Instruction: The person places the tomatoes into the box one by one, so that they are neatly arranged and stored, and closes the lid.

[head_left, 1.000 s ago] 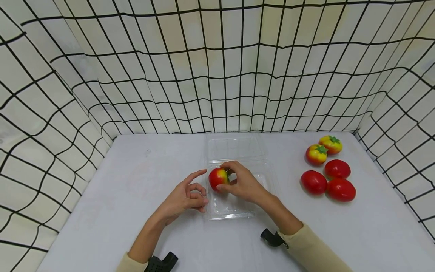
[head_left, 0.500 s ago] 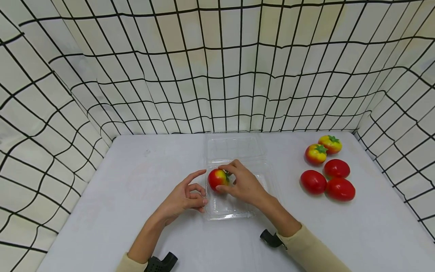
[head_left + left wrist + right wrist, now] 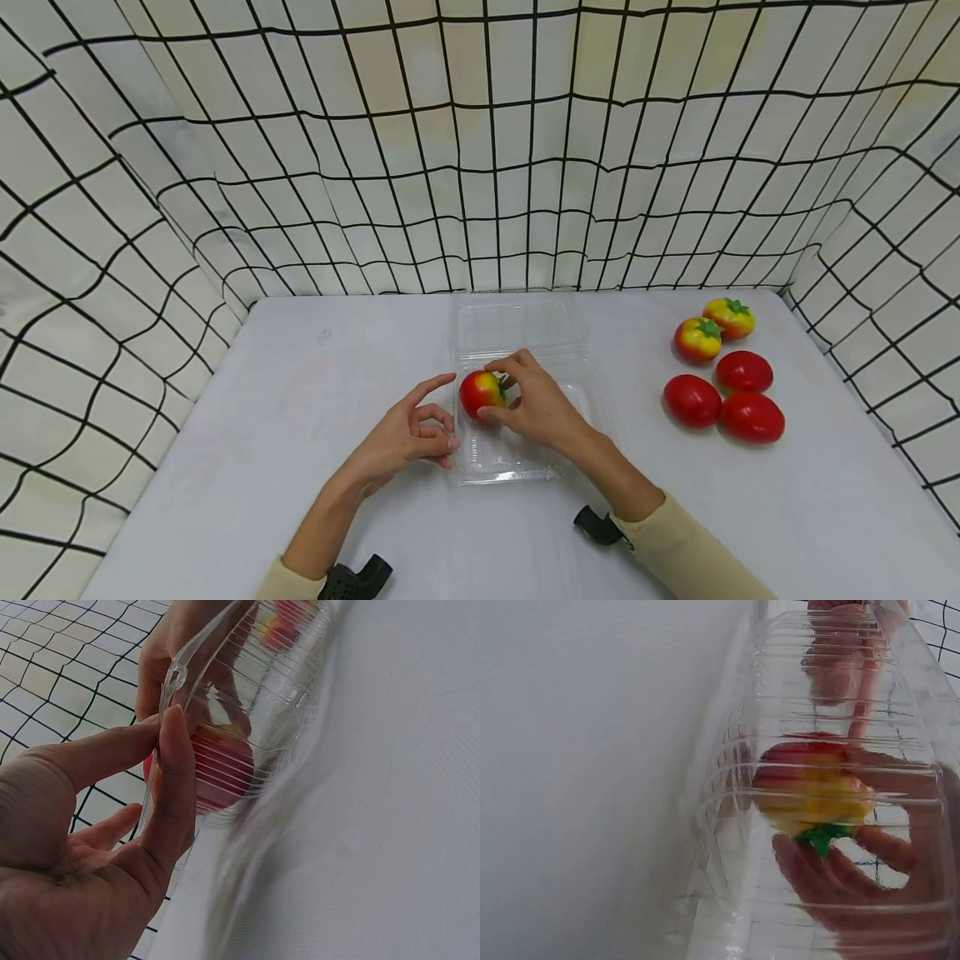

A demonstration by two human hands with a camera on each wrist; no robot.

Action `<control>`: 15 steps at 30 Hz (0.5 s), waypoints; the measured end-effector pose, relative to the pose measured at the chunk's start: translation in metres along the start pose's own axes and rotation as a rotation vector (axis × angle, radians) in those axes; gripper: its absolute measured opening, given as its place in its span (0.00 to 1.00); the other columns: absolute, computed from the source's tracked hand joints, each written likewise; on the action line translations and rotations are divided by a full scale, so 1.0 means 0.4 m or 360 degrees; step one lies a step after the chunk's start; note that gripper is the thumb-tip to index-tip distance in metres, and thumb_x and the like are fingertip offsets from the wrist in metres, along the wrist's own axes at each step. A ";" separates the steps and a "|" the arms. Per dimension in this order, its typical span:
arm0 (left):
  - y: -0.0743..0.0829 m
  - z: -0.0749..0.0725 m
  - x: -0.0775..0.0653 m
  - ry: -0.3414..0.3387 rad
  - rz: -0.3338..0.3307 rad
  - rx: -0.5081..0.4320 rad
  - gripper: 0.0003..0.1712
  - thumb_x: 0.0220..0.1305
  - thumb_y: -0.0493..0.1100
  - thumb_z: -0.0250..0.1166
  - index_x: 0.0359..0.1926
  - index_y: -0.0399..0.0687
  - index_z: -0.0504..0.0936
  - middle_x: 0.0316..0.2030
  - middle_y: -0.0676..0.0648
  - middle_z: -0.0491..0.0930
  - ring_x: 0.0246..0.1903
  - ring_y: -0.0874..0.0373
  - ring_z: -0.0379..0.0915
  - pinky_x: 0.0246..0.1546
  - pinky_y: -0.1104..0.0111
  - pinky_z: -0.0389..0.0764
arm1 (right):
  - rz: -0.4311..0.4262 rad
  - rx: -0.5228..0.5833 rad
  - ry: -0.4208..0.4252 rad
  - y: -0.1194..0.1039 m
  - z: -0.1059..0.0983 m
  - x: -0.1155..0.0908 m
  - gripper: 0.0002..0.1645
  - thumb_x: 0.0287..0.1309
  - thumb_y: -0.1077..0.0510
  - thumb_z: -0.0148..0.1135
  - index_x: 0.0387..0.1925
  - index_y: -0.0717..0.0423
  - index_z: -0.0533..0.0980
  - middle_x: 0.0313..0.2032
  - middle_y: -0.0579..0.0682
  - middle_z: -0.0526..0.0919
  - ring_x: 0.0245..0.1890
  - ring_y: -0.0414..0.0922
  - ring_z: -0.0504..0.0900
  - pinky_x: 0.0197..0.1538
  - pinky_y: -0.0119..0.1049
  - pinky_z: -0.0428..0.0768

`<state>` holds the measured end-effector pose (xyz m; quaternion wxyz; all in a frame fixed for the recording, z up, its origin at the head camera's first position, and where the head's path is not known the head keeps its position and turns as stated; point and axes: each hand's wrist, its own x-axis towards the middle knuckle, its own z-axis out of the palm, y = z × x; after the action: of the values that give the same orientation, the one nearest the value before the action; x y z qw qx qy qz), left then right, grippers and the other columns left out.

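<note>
An opened clear plastic box [image 3: 517, 457] lies mid-table, its lid [image 3: 517, 327] folded back toward the net. Inside its left part sits a round red-and-yellow fruit [image 3: 477, 395] with a green leafy top. My right hand [image 3: 546, 410] holds this fruit between thumb and fingers, reaching in from the right. At the box's left edge, my left hand [image 3: 408, 437] pinches the rim between thumb and finger, as the left wrist view of the hand [image 3: 112, 802] shows. Through the ribbed wall in the right wrist view, the fruit [image 3: 810, 784] and its green top appear, with the fingers beside it.
To the right on the white table [image 3: 300, 367] lie two more red-and-yellow fruits [image 3: 697, 342] with green tops. Several smooth red oval fruits [image 3: 752, 418] cluster in front of them. A black wire net [image 3: 495, 167] encloses the back and sides.
Almost nothing differs. The right hand and the fruit have shifted very slightly left within the box; the left hand stays at the rim.
</note>
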<state>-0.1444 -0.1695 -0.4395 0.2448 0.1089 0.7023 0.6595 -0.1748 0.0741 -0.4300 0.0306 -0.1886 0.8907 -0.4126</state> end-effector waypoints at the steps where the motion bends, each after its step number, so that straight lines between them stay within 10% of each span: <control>1: 0.000 0.000 0.000 0.0001 -0.0001 0.0001 0.54 0.64 0.34 0.73 0.82 0.53 0.51 0.41 0.46 0.77 0.29 0.59 0.82 0.40 0.63 0.92 | 0.0002 -0.0032 0.0006 -0.001 -0.001 0.000 0.36 0.52 0.53 0.81 0.63 0.49 0.77 0.54 0.52 0.77 0.52 0.47 0.84 0.45 0.33 0.90; 15: 0.000 -0.002 0.003 0.0004 -0.0014 -0.0004 0.53 0.64 0.33 0.72 0.82 0.55 0.52 0.41 0.46 0.77 0.29 0.58 0.82 0.40 0.63 0.92 | -0.0001 -0.0153 0.0045 -0.006 -0.004 0.000 0.35 0.50 0.50 0.83 0.61 0.44 0.80 0.51 0.52 0.77 0.45 0.46 0.82 0.34 0.25 0.82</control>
<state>-0.1460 -0.1697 -0.4396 0.2470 0.1048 0.7022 0.6595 -0.1744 0.0740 -0.4271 0.0089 -0.1844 0.9097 -0.3720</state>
